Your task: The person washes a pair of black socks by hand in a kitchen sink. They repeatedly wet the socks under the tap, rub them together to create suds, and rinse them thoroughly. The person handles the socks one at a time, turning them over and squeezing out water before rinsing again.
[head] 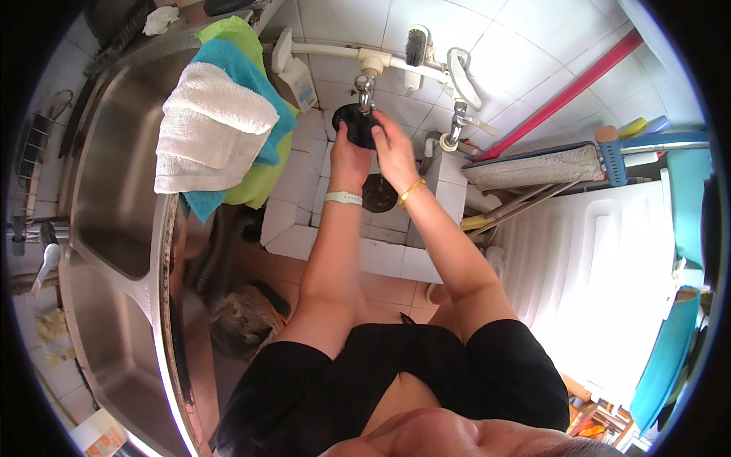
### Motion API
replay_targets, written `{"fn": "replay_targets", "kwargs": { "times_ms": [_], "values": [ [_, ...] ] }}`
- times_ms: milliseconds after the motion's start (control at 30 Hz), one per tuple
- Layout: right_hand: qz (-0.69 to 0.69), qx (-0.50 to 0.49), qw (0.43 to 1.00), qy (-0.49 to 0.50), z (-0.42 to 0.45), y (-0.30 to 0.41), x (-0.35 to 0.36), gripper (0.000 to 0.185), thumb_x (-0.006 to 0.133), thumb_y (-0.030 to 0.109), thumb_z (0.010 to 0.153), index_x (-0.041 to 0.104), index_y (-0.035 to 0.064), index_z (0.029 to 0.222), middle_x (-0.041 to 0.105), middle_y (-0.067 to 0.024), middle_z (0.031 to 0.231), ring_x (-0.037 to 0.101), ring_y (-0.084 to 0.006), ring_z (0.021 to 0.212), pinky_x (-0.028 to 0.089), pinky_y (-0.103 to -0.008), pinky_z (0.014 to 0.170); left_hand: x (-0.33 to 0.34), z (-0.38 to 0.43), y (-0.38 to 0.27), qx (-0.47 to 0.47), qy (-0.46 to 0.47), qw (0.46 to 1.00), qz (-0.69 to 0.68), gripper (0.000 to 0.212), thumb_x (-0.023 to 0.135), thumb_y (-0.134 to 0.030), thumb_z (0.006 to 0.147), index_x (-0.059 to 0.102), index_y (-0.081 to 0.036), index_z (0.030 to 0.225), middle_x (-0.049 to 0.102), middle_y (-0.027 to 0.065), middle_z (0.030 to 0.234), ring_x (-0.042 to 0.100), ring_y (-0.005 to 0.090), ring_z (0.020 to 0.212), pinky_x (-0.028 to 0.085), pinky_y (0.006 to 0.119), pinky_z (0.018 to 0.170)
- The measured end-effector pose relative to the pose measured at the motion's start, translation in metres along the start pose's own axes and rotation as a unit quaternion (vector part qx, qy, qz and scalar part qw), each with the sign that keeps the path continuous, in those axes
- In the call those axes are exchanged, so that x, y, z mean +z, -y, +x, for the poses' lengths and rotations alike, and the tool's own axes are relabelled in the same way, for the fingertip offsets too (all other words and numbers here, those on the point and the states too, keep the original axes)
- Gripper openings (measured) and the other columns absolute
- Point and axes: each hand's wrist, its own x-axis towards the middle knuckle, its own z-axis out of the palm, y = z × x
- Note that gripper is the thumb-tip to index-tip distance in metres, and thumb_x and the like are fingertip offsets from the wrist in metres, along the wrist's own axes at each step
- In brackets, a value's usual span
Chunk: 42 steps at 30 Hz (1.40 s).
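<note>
My left hand [349,157] holds a round black dish-like object [355,127] from the near side, under a chrome tap [364,94] on the tiled wall. At the object's right edge is my right hand [394,145], its fingers slightly bent and somewhat blurred; whether it grips the rim or only touches it, I cannot tell. Below both hands lies a white-tiled basin [365,251], with a second dark round thing [380,193] on its floor, partly behind my right wrist. Running water is not clearly visible.
Left stands a steel double sink [114,251] with a white towel [214,131] and coloured cloths over its edge. A brush [416,47] and another chrome tap [455,127] are on the wall. Right are a red pole [565,94], a flat mop [531,165] and a white ridged surface [588,268].
</note>
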Motion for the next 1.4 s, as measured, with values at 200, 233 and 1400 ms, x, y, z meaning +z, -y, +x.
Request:
{"fn": "replay_targets", "kwargs": {
  "times_ms": [200, 233, 1400],
  "values": [
    [-0.007, 0.09, 0.994, 0.055, 0.04, -0.068, 0.038, 0.036, 0.049, 0.023, 0.096, 0.062, -0.0012, 0.118, 0.058, -0.0244, 0.128, 0.052, -0.0431, 0.119, 0.042, -0.0459, 0.102, 0.002, -0.015, 0.022, -0.017, -0.037, 0.995, 0.088, 0.048, 0.04, -0.04, 0.104, 0.044, -0.007, 0.139, 0.053, 0.0094, 0.137, 0.051, 0.0254, 0.126, 0.04, 0.04, 0.107],
    [-0.061, 0.049, 0.997, 0.021, 0.041, -0.069, 0.04, 0.036, 0.05, 0.023, 0.095, 0.063, -0.0016, 0.118, 0.058, -0.0246, 0.128, 0.053, -0.0433, 0.119, 0.042, -0.0463, 0.102, 0.005, -0.016, 0.023, -0.017, -0.027, 0.994, 0.1, 0.049, 0.04, -0.042, 0.104, 0.044, -0.008, 0.14, 0.052, 0.0088, 0.138, 0.05, 0.0247, 0.127, 0.039, 0.04, 0.107],
    [0.002, 0.039, 0.996, 0.084, 0.005, -0.024, 0.03, 0.033, 0.073, 0.026, 0.082, 0.068, 0.0087, 0.11, 0.07, -0.0197, 0.094, 0.067, -0.0382, 0.087, 0.053, -0.0421, 0.076, -0.046, 0.009, 0.001, -0.024, -0.036, 0.996, 0.077, 0.074, 0.048, -0.072, 0.089, 0.039, -0.019, 0.139, 0.05, 0.0128, 0.133, 0.05, 0.0349, 0.121, 0.039, 0.051, 0.102]
  ]
}}
